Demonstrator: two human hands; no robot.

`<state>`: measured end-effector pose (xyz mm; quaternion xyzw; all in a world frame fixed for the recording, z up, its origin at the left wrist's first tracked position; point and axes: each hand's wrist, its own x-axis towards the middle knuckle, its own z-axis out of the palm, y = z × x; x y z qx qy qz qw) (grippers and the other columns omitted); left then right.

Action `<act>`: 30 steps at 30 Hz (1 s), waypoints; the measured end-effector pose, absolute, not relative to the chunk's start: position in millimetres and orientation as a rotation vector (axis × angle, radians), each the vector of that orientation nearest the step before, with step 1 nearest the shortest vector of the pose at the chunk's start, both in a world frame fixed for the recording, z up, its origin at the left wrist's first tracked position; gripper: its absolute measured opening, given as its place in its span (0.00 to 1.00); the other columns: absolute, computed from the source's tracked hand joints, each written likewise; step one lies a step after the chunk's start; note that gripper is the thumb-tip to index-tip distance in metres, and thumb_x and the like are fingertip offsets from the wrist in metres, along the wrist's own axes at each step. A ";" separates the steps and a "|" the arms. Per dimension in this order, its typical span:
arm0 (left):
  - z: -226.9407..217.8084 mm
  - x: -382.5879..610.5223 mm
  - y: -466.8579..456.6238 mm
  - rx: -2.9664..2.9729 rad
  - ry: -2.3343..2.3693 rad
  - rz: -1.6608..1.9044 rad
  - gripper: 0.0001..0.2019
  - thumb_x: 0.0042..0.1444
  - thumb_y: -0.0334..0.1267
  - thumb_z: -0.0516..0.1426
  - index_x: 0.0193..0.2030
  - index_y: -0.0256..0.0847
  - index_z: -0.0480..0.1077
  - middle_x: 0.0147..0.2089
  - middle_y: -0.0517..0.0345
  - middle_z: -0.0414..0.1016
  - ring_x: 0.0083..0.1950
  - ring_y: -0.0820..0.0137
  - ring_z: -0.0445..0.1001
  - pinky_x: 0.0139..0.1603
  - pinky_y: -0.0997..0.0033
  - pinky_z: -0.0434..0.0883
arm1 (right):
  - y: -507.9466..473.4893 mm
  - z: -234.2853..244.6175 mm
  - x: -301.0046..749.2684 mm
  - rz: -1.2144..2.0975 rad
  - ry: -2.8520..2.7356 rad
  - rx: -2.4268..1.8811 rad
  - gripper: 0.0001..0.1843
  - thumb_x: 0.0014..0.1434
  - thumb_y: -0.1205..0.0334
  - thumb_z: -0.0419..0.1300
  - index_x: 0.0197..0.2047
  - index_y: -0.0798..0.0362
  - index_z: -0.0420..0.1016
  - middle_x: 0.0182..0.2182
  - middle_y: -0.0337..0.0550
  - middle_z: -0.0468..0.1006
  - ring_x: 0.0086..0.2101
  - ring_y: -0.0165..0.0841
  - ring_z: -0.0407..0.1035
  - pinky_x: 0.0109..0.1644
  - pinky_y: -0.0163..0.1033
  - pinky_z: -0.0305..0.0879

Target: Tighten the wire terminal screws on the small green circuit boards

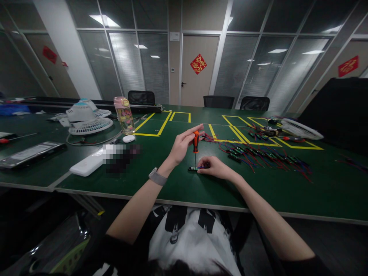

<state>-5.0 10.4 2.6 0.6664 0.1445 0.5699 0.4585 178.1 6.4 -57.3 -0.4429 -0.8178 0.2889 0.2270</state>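
Observation:
My left hand [184, 142] is at the black and orange handle of a screwdriver [196, 143], its fingers stretched along the top and closed against the handle. The screwdriver stands upright, its shaft running down to a small green circuit board [192, 168] on the table. With pinched fingers, my right hand [212, 167] steadies the board from its right side. My right fingers hide part of the board. Exactly what the screwdriver tip touches is too small to make out.
Several wired circuit boards [268, 154] lie to the right on the green table [172, 191]. A water bottle [124, 115], a white case [128, 138], a white power bank [87, 163] and white fans [90, 125] are on the left. Yellow tape [159, 134] marks rectangles.

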 end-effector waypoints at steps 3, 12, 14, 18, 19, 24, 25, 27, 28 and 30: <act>2.1 -4.5 10.5 1.540 0.321 1.336 0.17 0.60 0.39 0.55 0.55 0.42 0.72 0.53 0.49 0.76 0.51 0.63 0.76 0.54 0.58 0.71 | 5.6 -56.4 177.5 0.797 -2.261 -1.225 0.10 0.50 0.58 0.66 0.33 0.57 0.77 0.25 0.39 0.73 0.27 0.29 0.64 0.31 0.34 0.59; 4.2 -5.6 7.6 1.852 0.645 1.622 0.13 0.59 0.42 0.58 0.49 0.45 0.76 0.53 0.52 0.72 0.53 0.66 0.71 0.53 0.67 0.69 | 3.6 -53.4 176.9 0.793 -2.258 -1.239 0.10 0.51 0.59 0.66 0.34 0.57 0.77 0.25 0.39 0.73 0.28 0.30 0.65 0.32 0.34 0.59; 2.9 -4.9 9.9 1.695 0.467 1.479 0.16 0.62 0.42 0.53 0.54 0.45 0.73 0.56 0.50 0.72 0.56 0.64 0.72 0.56 0.63 0.68 | 3.5 -53.1 176.8 0.796 -2.255 -1.241 0.10 0.51 0.59 0.66 0.34 0.57 0.77 0.25 0.38 0.73 0.27 0.29 0.64 0.32 0.34 0.59; 1.8 -3.9 10.6 1.521 0.342 1.334 0.17 0.61 0.41 0.55 0.56 0.43 0.71 0.50 0.49 0.77 0.48 0.65 0.77 0.52 0.60 0.71 | 4.0 -54.3 177.2 0.808 -2.251 -1.240 0.10 0.51 0.59 0.65 0.34 0.57 0.77 0.25 0.38 0.72 0.27 0.29 0.64 0.32 0.34 0.59; 2.2 -3.9 9.5 1.558 0.386 1.366 0.16 0.60 0.41 0.56 0.54 0.42 0.72 0.47 0.51 0.77 0.45 0.67 0.77 0.50 0.62 0.72 | 4.2 -54.7 177.4 0.810 -2.248 -1.240 0.10 0.51 0.59 0.66 0.34 0.57 0.77 0.25 0.38 0.72 0.27 0.29 0.64 0.31 0.34 0.59; 4.7 -4.7 4.7 1.867 0.728 1.668 0.09 0.53 0.40 0.63 0.40 0.42 0.77 0.42 0.55 0.74 0.42 0.71 0.72 0.45 0.70 0.70 | 5.1 -56.0 178.0 0.807 -2.245 -1.239 0.11 0.50 0.58 0.66 0.34 0.57 0.77 0.25 0.38 0.73 0.27 0.29 0.65 0.31 0.34 0.59; 4.8 -4.9 4.9 1.887 0.749 1.695 0.08 0.55 0.40 0.62 0.41 0.43 0.77 0.45 0.54 0.73 0.45 0.70 0.72 0.47 0.70 0.70 | 5.3 -56.2 178.0 0.809 -2.246 -1.240 0.11 0.50 0.59 0.66 0.34 0.57 0.77 0.25 0.38 0.72 0.27 0.29 0.65 0.31 0.34 0.59; 4.3 -4.9 6.6 1.844 0.669 1.658 0.11 0.60 0.41 0.57 0.46 0.45 0.77 0.51 0.52 0.72 0.52 0.68 0.72 0.53 0.68 0.69 | 5.6 -56.4 177.9 0.812 -2.245 -1.239 0.10 0.50 0.59 0.66 0.34 0.57 0.77 0.25 0.38 0.72 0.27 0.29 0.64 0.31 0.34 0.59; 3.8 -4.8 7.8 1.782 0.580 1.601 0.12 0.61 0.41 0.55 0.49 0.45 0.76 0.54 0.51 0.72 0.55 0.66 0.71 0.55 0.66 0.68 | 5.7 -56.5 177.9 0.811 -2.245 -1.237 0.10 0.50 0.59 0.66 0.34 0.57 0.77 0.25 0.38 0.73 0.27 0.29 0.64 0.31 0.34 0.59; 2.8 -4.3 9.8 1.619 0.394 1.458 0.15 0.63 0.40 0.53 0.53 0.44 0.73 0.58 0.50 0.72 0.57 0.63 0.72 0.58 0.60 0.67 | 5.7 -56.7 177.8 0.809 -2.244 -1.232 0.10 0.50 0.59 0.66 0.34 0.57 0.77 0.26 0.38 0.73 0.28 0.29 0.64 0.32 0.34 0.59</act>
